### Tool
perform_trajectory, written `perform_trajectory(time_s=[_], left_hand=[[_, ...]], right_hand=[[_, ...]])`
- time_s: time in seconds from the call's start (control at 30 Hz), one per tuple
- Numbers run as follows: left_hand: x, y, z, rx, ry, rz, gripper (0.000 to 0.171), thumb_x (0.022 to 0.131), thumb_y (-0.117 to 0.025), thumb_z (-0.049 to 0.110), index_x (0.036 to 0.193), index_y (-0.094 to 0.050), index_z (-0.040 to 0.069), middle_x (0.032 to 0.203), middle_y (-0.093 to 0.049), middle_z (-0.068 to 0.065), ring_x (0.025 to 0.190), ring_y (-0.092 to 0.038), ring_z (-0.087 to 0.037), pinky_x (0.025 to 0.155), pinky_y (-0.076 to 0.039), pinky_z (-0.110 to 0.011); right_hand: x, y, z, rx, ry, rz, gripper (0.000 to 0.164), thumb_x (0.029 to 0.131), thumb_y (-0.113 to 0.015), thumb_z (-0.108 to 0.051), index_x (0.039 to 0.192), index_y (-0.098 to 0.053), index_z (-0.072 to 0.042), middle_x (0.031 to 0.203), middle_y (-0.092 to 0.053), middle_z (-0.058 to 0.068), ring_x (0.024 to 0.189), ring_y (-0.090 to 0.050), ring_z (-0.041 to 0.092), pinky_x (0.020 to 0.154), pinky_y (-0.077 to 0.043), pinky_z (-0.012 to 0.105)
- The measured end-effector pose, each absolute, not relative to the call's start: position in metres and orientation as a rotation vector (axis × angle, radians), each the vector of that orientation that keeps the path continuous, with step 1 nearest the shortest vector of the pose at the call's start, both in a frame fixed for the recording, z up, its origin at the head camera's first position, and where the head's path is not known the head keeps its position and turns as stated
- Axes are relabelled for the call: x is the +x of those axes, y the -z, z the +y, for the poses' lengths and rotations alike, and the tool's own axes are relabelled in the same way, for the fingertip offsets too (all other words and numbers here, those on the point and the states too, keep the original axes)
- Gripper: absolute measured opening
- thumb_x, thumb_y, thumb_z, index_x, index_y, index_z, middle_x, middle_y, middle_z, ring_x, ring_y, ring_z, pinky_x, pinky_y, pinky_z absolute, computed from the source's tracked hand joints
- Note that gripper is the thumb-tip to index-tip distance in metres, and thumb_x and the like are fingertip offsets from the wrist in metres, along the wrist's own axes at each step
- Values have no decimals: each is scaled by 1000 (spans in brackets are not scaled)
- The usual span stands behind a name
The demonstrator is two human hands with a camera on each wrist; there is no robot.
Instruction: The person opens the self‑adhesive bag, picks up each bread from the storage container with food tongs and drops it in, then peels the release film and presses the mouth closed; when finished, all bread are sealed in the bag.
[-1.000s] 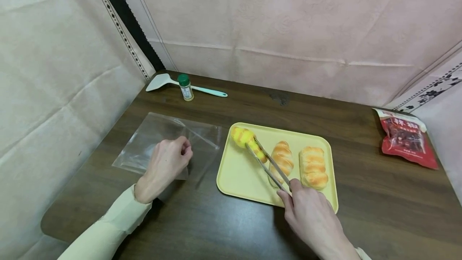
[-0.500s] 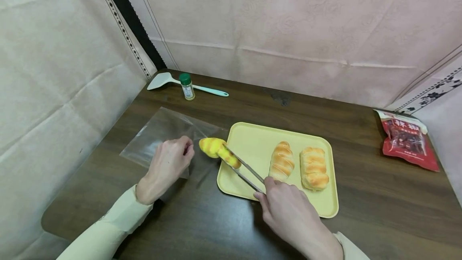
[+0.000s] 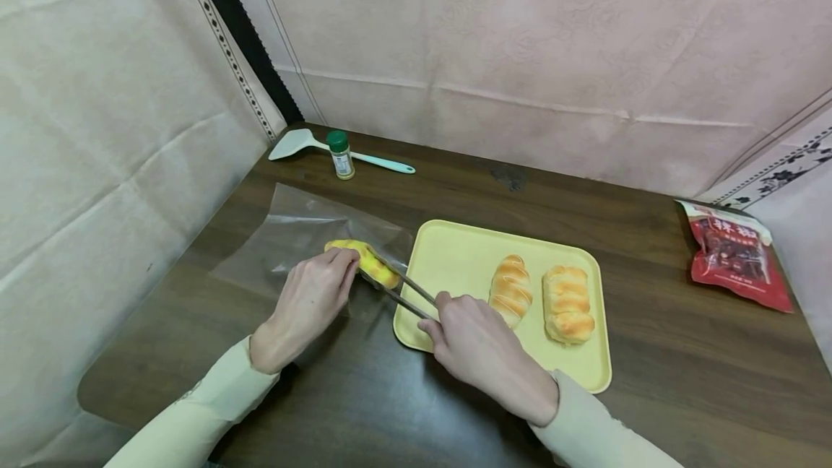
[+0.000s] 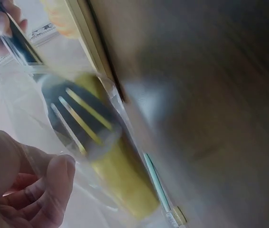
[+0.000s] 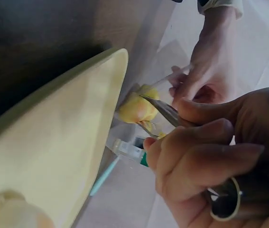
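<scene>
My left hand (image 3: 312,298) pinches the edge of a clear plastic bag (image 3: 295,219) that spreads over the table's left side. In my right hand (image 3: 484,345) are metal tongs (image 3: 413,285), gripped along their arms. Between the tong tips is a yellow bread roll (image 3: 382,270), held close beside the left fingers. Through the clear film in the left wrist view show the slotted tong head (image 4: 79,111) and the yellow roll (image 4: 127,178), inside the bag's mouth. The left hand partly covers the roll from above.
A yellow tray (image 3: 448,255) bears a twisted bread roll (image 3: 510,291) and a ridged loaf (image 3: 568,305). At the back left lie a pale spatula (image 3: 295,143) and a green-capped bottle (image 3: 341,156). A red packet (image 3: 731,255) lies at the far right.
My right hand has carried the yellow roll in the tongs leftward from the tray to the bag. The left hand stays near its place, and the bag's film has shifted and lifted.
</scene>
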State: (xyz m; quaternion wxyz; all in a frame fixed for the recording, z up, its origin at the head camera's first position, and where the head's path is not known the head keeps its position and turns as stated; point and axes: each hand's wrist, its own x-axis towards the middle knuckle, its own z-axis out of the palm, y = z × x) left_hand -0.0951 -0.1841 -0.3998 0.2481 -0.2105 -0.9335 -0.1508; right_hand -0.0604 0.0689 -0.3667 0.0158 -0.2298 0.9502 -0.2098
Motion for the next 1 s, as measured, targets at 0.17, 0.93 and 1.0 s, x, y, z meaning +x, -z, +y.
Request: perform_trajectory(time_s=[0.17, 0.93, 1.0], left_hand=[[-95, 400, -185, -564, 398, -2559, 5, 96, -79, 1, 99, -74, -1, 85, -76, -13, 63, -69, -24, 54, -58, -43], [-92, 399, -187, -598, 391, -2520, 5, 98, -77, 3, 100, -73, 1, 85, -73, -9, 62, -68, -25, 53, -55, -43], [-91, 399, -187, -585, 396, -2533, 5, 98, -77, 3, 100, -73, 0, 84, -73, -10, 61, -67, -26, 52, -55, -44]], right_hand=[[-76, 371, 58, -671, 735, 2863, 35, 102, -76, -23, 78, -56, -8, 59, -47, 1, 52, -49, 19, 48, -37, 30], [-126, 391, 1, -644, 873, 2743, 36, 110, -64, -36, 94, -60, -5, 64, -45, -1, 51, -45, 15, 46, -33, 28], [-134, 409, -4, -663, 868, 2756, 38, 111, -62, -40, 97, -60, -5, 66, -46, 0, 52, -46, 15, 48, -34, 29]])
